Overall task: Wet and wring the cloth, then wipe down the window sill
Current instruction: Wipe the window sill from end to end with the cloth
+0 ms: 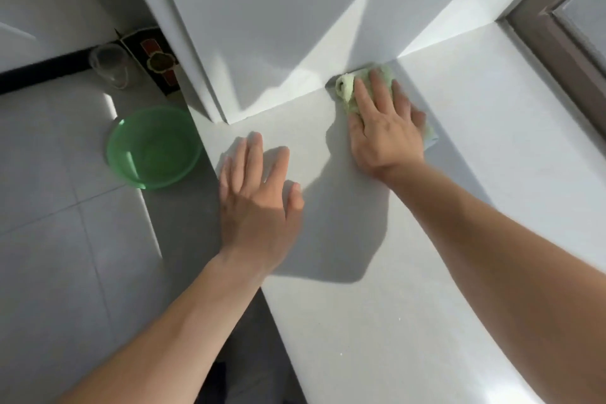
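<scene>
Window sill (pixel 377 321): white slab, front edge running diagonally from frame centre-left down toward bottom centre; far end stops at the white wall (pixel 278 26), right side at the brown window frame (pixel 557 43). Bare sill surface lies open from frame centre to lower right.

Cloth (pixel 349 93): pale green, crumpled, upper centre-right, pushed into the corner where sill meets wall. Long axis runs diagonally, upper left to lower right; left end bunched into a sunlit roll, lower right corner flat.

Right hand (pixel 383 128): flat, fingers extended, pressing on the cloth, not gripping it.

Left hand (pixel 259 200): open, fingers spread, empty, palm down at the sill's front edge.

Floor (pixel 49 239), left: green basin (pixel 154 147) just beside the sill edge; clear cup (pixel 110 65) above it.
</scene>
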Available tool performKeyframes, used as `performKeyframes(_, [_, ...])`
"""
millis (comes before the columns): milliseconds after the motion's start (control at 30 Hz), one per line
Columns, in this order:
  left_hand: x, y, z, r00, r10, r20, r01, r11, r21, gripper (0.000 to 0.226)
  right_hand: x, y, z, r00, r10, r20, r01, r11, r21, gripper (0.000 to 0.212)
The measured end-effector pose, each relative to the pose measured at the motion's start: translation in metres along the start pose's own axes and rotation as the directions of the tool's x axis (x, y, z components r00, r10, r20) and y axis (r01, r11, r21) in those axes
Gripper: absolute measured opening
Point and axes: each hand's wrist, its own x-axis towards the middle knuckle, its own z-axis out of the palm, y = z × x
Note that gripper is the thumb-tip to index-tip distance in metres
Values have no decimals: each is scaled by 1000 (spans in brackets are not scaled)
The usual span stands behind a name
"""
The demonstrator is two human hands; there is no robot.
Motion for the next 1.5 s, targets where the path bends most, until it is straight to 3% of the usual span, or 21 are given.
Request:
performKeyframes(100, [-13, -1, 1, 996, -77, -47, 74, 996, -52, 57, -72, 2, 4, 935, -352, 31, 353, 933, -68, 56])
performKeyframes(167, [-22, -1, 5, 991, -113, -74, 105, 989, -105, 57, -90, 15, 0, 867, -486, 109, 495, 866, -75, 54])
performKeyframes(233, [-29, 0, 8, 982, -148, -119, 120, 970, -214, 61, -67, 14, -3, 861, -496, 114, 506, 859, -77, 53])
performKeyframes(367, [-31, 2, 11, 948, -286, -141, 206, 887, -414, 69, -21, -30, 6, 932, -359, 51, 361, 931, -42, 57])
performKeyframes(433, [-40, 1, 12, 939, -325, -117, 235, 849, -473, 72, -43, -37, 11, 882, -468, 52, 471, 881, -50, 55])
performKeyframes(533, [-54, 4, 12, 929, -364, -73, 262, 782, -565, 74, -87, -16, 5, 728, -673, 134, 682, 730, -36, 51])
performKeyframes(767, [-60, 7, 10, 917, -396, -52, 264, 696, -667, 73, -27, -79, 11, 729, -669, 146, 680, 733, -33, 53])
performKeyframes(967, [-71, 8, 14, 918, -396, -5, 300, 705, -643, 76, -58, -44, 6, 559, -810, 181, 825, 565, -19, 52])
performKeyframes(1033, [-71, 6, 15, 921, -388, -18, 303, 745, -594, 78, -40, -55, 6, 582, -793, 180, 808, 589, -18, 51])
performKeyframes(1167, [-70, 2, 16, 924, -382, -35, 295, 766, -571, 79, -19, -80, 14, 718, -687, 113, 693, 721, -21, 51])
performKeyframes(1233, [-72, 1, 16, 924, -381, -32, 288, 750, -596, 79, -41, -64, 14, 693, -713, 108, 718, 696, -16, 50])
performKeyframes(1367, [-73, 1, 16, 930, -366, -29, 291, 782, -551, 79, -66, -19, 3, 560, -810, 176, 825, 565, -22, 50])
performKeyframes(1400, [-72, 1, 16, 930, -365, -34, 291, 793, -535, 79, -58, -19, 2, 582, -795, 172, 810, 586, -29, 50])
performKeyframes(1500, [-70, 2, 14, 907, -418, -41, 317, 745, -587, 75, -41, -44, 8, 751, -654, 88, 658, 753, -15, 51])
